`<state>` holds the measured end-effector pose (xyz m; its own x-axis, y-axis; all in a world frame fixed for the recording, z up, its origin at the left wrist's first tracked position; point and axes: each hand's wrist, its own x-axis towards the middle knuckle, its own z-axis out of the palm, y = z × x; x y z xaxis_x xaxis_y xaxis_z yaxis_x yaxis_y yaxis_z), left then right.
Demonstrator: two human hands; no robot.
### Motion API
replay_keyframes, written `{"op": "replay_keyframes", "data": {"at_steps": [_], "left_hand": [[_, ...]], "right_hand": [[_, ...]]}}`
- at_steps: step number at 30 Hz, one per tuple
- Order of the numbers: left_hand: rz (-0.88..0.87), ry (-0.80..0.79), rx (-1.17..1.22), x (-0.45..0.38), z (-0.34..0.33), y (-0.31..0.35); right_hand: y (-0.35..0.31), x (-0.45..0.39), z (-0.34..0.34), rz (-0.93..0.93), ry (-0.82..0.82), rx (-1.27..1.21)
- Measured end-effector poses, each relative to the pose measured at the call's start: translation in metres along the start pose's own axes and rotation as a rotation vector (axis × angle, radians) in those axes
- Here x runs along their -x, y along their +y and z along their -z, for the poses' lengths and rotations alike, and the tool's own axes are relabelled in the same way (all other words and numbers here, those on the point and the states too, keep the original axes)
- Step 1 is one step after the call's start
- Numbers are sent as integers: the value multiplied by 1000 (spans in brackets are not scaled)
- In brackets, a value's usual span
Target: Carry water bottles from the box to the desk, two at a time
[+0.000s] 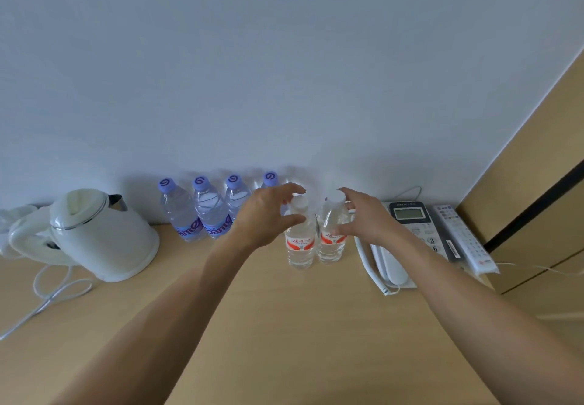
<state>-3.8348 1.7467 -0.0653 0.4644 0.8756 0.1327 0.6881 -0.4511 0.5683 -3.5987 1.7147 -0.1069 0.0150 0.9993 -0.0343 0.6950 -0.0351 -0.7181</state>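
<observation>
1. My left hand [268, 215] curls around the neck of one red-label bottle [300, 243]; whether it grips or has let go, I cannot tell.
2. My right hand [363, 218] curves likewise beside the second red-label bottle [330, 237].
3. Both stand on the desk [252, 325], nearly touching: a careless pull-back could topple one into the other.
4. Purple-capped bottles [208, 212] just beyond my left fingers could get knocked.

On the telephone [420, 231], the keypad digits "3" and "6" can be read, one above the other, beside the handset; its small display shows nothing legible. To the left of the telephone, the purple-capped bottles [196, 212] by the wall carry purple lettering, partly hidden, of which only "ant" can be made out. Nearer the telephone, the two white-capped bottles [300, 240] bear red-and-white labels with script too blurred to read.
</observation>
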Motion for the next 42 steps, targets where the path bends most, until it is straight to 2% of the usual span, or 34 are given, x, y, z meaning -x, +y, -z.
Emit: {"op": "replay_keyframes", "data": {"at_steps": [3,6,13,31,42], "left_hand": [[-25,-36,-170,-10,6,6],[-77,-6,-313,-16,3,7],[-131,13,-476,-45,0,2],[-61,41,-598,-107,1,-5],[9,73,-532,-109,-9,-1]], "right_hand": [[1,-1,-1,14,24,34],[2,0,-2,20,36,50],[1,3,-1,6,28,34],[-8,10,0,-36,50,42],[-11,10,0,-44,93,42]]}}
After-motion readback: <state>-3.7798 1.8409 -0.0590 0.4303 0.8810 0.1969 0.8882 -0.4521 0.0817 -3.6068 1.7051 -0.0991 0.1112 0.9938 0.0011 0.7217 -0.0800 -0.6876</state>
